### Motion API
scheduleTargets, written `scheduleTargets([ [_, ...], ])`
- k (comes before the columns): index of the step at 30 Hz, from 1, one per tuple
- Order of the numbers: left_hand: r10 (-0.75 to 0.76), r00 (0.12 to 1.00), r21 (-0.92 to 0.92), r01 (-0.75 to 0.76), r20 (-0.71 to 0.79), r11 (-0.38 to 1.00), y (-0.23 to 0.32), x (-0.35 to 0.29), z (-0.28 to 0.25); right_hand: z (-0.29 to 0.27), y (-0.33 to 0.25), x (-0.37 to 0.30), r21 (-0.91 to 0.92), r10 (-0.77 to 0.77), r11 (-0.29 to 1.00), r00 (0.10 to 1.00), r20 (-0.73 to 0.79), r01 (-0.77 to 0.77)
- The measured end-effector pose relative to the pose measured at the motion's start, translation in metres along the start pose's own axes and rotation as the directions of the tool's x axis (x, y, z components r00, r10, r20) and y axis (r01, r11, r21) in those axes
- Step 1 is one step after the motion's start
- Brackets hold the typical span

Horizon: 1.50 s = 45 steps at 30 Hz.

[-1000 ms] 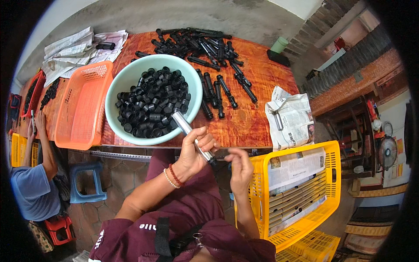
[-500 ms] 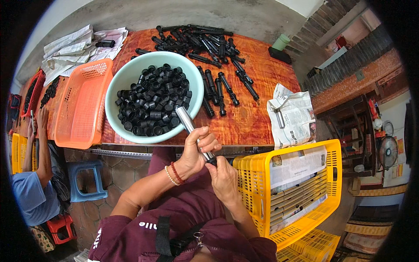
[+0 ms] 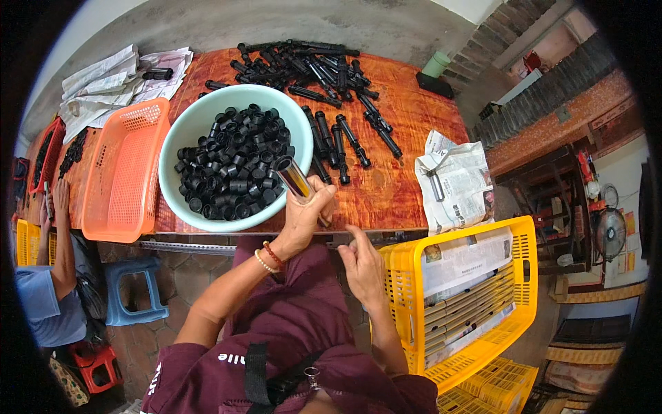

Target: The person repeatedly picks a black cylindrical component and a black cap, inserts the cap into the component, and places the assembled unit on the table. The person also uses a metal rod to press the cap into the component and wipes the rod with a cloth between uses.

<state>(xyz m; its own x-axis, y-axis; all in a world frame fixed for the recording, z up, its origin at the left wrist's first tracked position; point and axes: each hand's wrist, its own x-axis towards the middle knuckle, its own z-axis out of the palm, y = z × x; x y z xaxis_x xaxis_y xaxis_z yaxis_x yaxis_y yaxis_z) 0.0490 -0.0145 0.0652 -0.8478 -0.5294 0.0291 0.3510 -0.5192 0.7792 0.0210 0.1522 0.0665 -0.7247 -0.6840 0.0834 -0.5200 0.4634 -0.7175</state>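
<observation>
A grey wall (image 3: 393, 38) is rising behind a reddish wooden table (image 3: 424, 117); a blue stool (image 3: 140, 317) is standing on brown floor tiles (image 3: 187, 269).

It's a wkshop: blk tubes (image 3: 340, 150) piled on tbl (image 3: 393, 196), caps (image 3: 238, 159), yel crate (image 3: 403, 290), co-worker (image 3: 48, 297).

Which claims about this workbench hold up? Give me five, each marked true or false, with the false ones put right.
1. The left hand holds a shiny metal tube. True.
2. The right hand grips the metal tube too. False: the right hand is apart from it.
3. Small black caps lie in the pale green basin. True.
4. The yellow crate is left of the basin. False: it is to the right.
5. The orange basket is left of the basin. True.
</observation>
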Motion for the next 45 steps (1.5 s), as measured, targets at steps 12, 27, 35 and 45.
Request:
scheduleTargets([
  [12,0.316,0.939,0.653,-0.324,0.135,0.685,-0.054,0.018,-0.027,0.014,0.021,0.002,0.155,0.062,0.987,0.995,-0.081,-0.049],
  [27,0.505,0.829,0.646,-0.525,0.24,0.555,-0.123,0.018,-0.073,0.08,-0.113,0.121,0.025,-0.501,0.861,0.836,0.225,0.509],
  [35,0.464,0.866,0.636,-0.465,0.185,0.616,-0.127,0.01,-0.077,0.104,-0.107,0.15,-0.066,-0.516,0.807,0.754,0.407,0.587],
  [45,0.41,0.904,0.622,-0.392,0.123,0.678,-0.106,0.018,-0.061,0.053,-0.123,0.133,0.346,-0.507,0.848,0.802,0.315,0.401],
])
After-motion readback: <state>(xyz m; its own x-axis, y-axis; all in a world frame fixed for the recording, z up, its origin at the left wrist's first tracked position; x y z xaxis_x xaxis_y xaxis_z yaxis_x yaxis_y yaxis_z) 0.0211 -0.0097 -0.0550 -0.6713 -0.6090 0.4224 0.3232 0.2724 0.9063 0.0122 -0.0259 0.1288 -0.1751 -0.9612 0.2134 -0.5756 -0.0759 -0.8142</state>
